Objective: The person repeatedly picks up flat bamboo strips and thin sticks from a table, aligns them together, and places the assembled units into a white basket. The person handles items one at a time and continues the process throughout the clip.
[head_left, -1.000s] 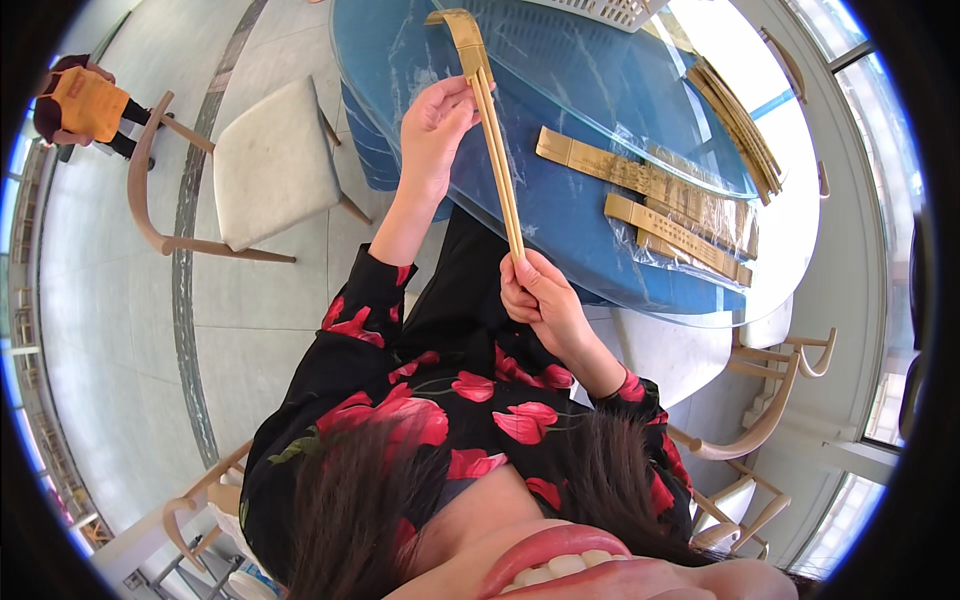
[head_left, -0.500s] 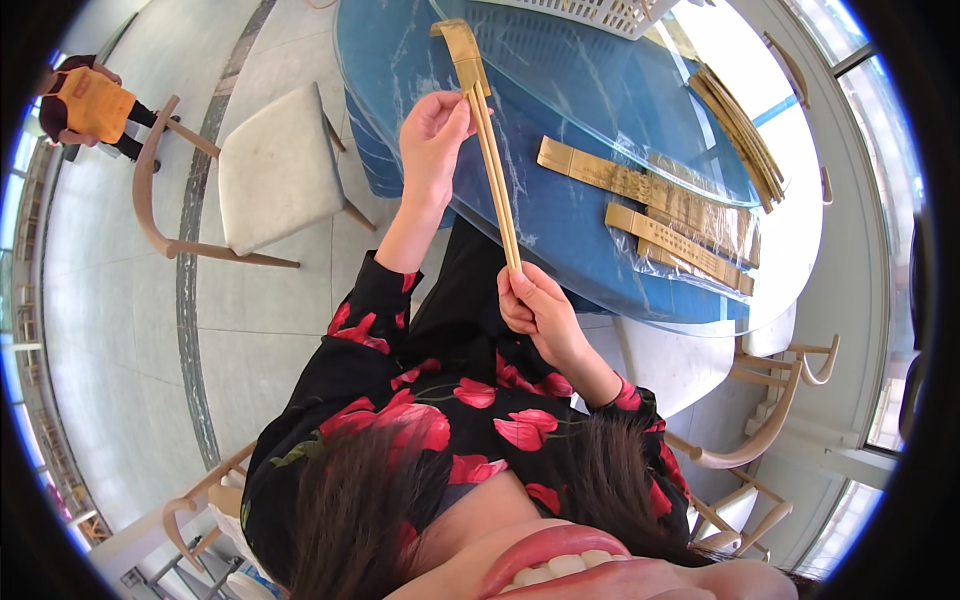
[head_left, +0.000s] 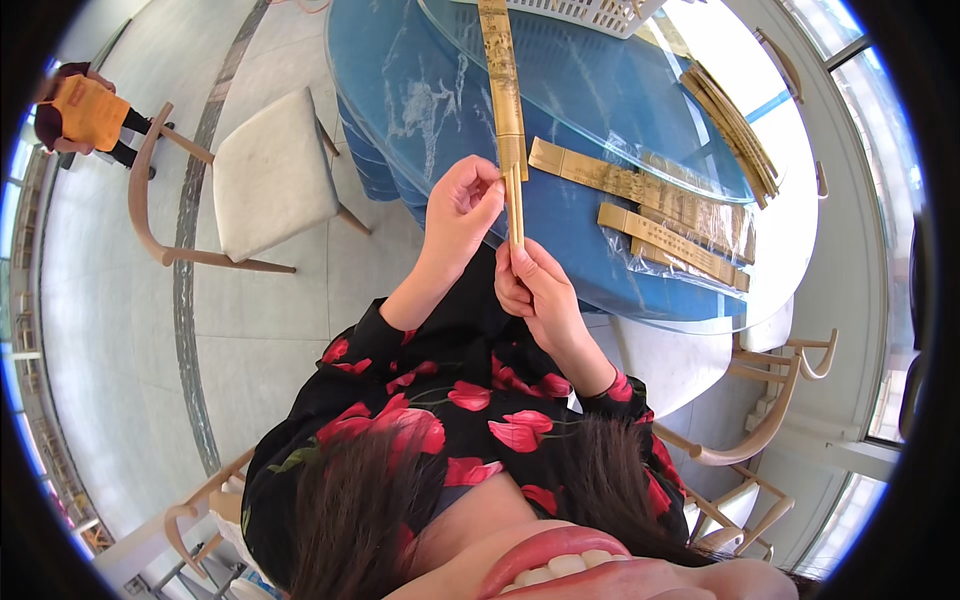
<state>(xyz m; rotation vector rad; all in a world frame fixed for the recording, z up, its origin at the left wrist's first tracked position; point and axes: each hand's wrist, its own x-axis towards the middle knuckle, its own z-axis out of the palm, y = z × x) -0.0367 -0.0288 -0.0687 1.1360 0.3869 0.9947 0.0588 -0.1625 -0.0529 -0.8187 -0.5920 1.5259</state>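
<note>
A pair of wooden chopsticks [head_left: 515, 212] runs up into a long gold-brown paper sleeve [head_left: 502, 80], with only a short length showing below its mouth. My left hand [head_left: 464, 212] is closed, thumb and fingers pinching at the sleeve's near end. My right hand [head_left: 540, 290] is closed round the near ends of the chopsticks. The sleeve points away from me over the blue table [head_left: 400, 110]. Right of it lie more flat paper sleeves [head_left: 585, 172] with clear plastic film [head_left: 690, 255] around some of them.
At the table's right is a stack of sleeved chopsticks [head_left: 735, 130]. A white plastic basket [head_left: 585, 14] stands at the far edge. A chair [head_left: 270, 175] is to the left, with a person in an orange apron [head_left: 88, 108] beyond it. Another chair [head_left: 750, 430] stands at the right.
Most of the chopsticks' length has gone into the sleeve, which now lies straight rather than bent over. My left hand has moved right and nearer to my right hand.
</note>
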